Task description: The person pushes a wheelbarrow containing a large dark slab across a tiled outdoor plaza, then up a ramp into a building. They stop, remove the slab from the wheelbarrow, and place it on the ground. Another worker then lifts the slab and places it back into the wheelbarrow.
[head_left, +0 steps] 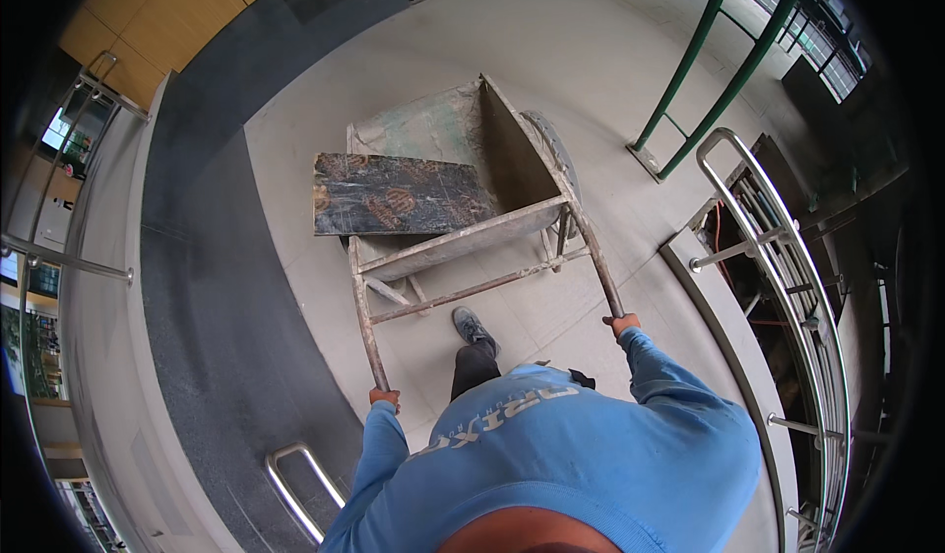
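Observation:
A worn metal handcart (463,249) with a deep open tray stands in front of me, its dusty inside smeared with pale residue. My left hand (385,397) is wrapped round the end of its left handle, and my right hand (620,325) grips the end of the right one. A dark, scuffed board (394,196) with reddish markings lies across the left part of the tray and sticks out past its left side. One wheel (553,149) shows at the tray's right side; the left side's underparts are mostly hidden.
Stainless steel railings (787,223) run along a raised edge at the right. A green metal frame (709,70) stands beyond them. On the left, a dark floor strip (212,287) borders the pale tiles, with a low steel rail (305,489) near me. Wooden panels (182,6) line the far left.

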Motion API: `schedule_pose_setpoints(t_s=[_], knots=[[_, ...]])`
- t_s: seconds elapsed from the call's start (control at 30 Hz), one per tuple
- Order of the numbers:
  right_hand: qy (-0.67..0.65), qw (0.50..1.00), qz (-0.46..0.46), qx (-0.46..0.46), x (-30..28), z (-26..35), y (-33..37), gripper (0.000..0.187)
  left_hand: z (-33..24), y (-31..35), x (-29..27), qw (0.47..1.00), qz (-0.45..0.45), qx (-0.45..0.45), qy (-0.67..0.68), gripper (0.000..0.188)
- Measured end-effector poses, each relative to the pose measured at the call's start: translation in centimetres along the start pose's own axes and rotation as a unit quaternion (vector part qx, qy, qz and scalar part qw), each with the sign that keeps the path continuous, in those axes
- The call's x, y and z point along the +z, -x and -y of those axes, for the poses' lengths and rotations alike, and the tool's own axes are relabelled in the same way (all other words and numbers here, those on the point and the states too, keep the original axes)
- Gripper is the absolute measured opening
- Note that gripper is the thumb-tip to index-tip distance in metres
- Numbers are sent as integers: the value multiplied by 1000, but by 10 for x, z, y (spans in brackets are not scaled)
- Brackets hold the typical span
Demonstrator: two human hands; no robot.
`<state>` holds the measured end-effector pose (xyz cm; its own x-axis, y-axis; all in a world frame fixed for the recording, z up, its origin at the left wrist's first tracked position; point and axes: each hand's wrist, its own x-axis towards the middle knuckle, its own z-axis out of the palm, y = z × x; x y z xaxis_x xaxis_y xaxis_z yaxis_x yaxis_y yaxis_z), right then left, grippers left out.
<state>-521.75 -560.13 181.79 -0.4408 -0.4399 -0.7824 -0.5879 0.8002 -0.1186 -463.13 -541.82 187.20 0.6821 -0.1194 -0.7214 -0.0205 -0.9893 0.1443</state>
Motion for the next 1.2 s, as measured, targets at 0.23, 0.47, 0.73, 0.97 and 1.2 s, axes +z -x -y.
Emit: schedule_pose_setpoints(t_s=[0.23, 0.47, 0.73, 0.97, 1.2], knots=[[1, 1000, 2, 9, -22, 23, 23, 47, -16, 15, -26, 1000, 21, 5, 18, 22], [-14, 994, 82, 71, -98, 27, -14, 38, -73, 109, -27, 1000, 7, -10, 27, 22], [1, 995, 40, 89, 11, 46, 38, 39, 12, 0, -53, 1000, 21, 14, 0, 24], [-13, 999, -27, 13, -6, -19, 74, 38, 53, 42, -65, 998, 44, 37, 24, 25], [2, 997, -64, 37, 5, -96, 29, 39, 80, 54, -16, 994, 6, 102, -48, 31]])
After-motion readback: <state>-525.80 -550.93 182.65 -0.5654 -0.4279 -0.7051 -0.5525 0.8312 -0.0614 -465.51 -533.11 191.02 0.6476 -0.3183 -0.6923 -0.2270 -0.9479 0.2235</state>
